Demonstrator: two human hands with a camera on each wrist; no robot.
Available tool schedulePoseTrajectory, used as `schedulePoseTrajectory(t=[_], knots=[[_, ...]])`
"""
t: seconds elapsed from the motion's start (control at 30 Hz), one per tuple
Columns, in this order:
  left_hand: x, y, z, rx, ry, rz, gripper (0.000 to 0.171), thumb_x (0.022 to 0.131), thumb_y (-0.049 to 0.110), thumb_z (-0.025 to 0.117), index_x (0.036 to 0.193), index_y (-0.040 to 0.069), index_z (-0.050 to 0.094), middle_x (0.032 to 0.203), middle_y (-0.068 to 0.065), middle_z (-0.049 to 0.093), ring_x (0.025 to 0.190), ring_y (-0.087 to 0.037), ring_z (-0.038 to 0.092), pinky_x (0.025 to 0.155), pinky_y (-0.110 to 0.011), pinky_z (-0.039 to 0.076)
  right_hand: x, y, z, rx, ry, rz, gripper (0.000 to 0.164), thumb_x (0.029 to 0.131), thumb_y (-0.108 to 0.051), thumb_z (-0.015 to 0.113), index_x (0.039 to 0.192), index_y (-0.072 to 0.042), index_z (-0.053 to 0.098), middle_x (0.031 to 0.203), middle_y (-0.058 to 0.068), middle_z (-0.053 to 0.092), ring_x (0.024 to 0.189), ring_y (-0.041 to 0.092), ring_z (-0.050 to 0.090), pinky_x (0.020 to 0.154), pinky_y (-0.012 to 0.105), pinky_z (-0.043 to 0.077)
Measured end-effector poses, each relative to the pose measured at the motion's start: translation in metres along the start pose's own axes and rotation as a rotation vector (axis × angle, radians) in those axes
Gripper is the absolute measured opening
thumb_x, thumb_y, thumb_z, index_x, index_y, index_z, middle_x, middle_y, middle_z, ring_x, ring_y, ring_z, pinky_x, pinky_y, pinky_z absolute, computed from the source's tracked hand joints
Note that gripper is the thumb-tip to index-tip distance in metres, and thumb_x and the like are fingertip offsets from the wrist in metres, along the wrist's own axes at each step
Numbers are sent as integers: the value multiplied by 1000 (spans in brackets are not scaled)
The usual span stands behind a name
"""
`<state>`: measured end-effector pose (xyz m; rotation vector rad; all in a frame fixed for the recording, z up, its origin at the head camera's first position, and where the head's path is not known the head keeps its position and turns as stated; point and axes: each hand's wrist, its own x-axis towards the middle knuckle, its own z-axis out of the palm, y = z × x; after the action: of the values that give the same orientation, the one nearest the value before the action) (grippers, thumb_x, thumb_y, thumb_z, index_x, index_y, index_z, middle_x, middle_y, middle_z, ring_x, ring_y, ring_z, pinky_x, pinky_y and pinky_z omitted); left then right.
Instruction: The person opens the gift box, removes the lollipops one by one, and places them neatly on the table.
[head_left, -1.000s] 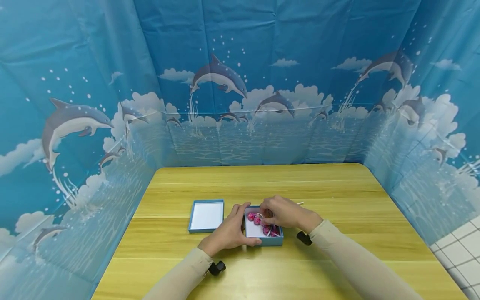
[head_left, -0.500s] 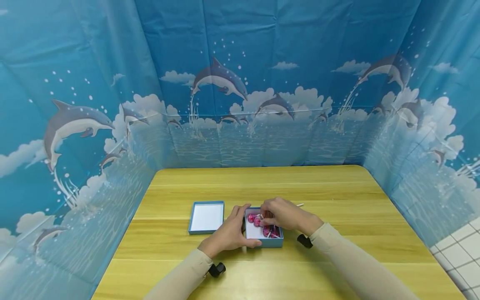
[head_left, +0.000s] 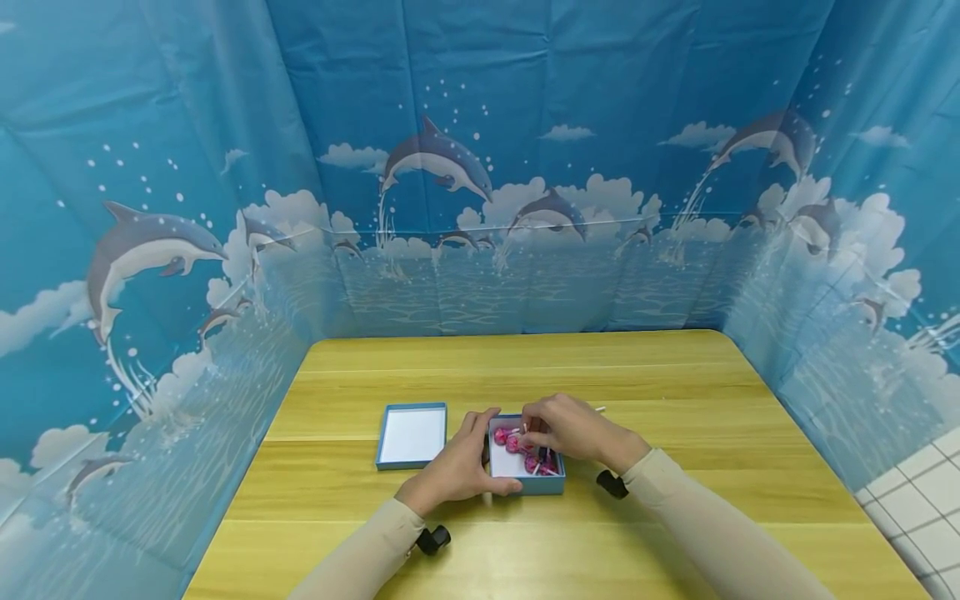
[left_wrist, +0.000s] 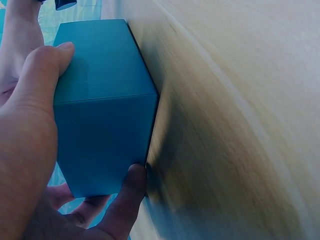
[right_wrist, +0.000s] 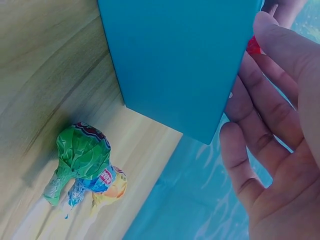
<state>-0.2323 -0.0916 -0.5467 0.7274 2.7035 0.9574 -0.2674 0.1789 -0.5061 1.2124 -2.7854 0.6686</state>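
A small blue box (head_left: 528, 486) with a white inside sits on the table, holding several lollipops (head_left: 513, 443) in pink wrappers. My left hand (head_left: 459, 471) grips the box from its left, thumb on the near wall and the other fingers along the left and far sides. In the left wrist view the thumb lies over one blue wall (left_wrist: 105, 145) edge. Over the box's right half, my right hand (head_left: 570, 429) reaches in with bent fingers, pinching a lollipop that they mostly hide. Red wrapper (right_wrist: 254, 46) shows beside the thumb in the right wrist view.
The box lid (head_left: 412, 436) lies inside up to the left of the box. Right of the box, a green lollipop (right_wrist: 82, 150), a blue one (right_wrist: 102, 181) and a yellow one (right_wrist: 116, 190) lie on the table (head_left: 675, 517). A dolphin-print curtain (head_left: 480, 275) surrounds the table.
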Motion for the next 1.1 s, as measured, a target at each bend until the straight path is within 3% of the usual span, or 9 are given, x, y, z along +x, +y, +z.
schedulePoseTrajectory(t=[0.47,0.77,0.93,1.1], knots=[[0,0,1,9,4,2,131,90,69,96,186,15,25,169,-16,50,121,-20,62,113,-48,61,-7,0,-3,106,26,41,4,111,-22,85,107,-19,84,96,-8,85,79,-7,70,73,20,61],[0,0,1,-2,1,-6,130,90,68,96,186,17,25,169,-15,49,128,-22,64,118,-51,61,-15,0,-8,133,61,47,9,110,-14,83,104,-21,82,101,-8,86,96,6,81,90,44,72],[1,-1,2,-6,0,-16,130,89,69,97,186,18,25,168,-16,49,126,-22,64,118,-52,61,-19,3,-8,136,90,44,11,108,-13,85,103,-22,82,103,-7,87,99,11,84,92,48,72],[0,0,2,-15,-1,-16,130,90,68,97,186,18,25,169,-16,49,129,-23,64,119,-53,60,-24,8,-7,164,124,47,11,107,-14,86,102,-22,83,102,-9,87,94,6,82,85,42,72]])
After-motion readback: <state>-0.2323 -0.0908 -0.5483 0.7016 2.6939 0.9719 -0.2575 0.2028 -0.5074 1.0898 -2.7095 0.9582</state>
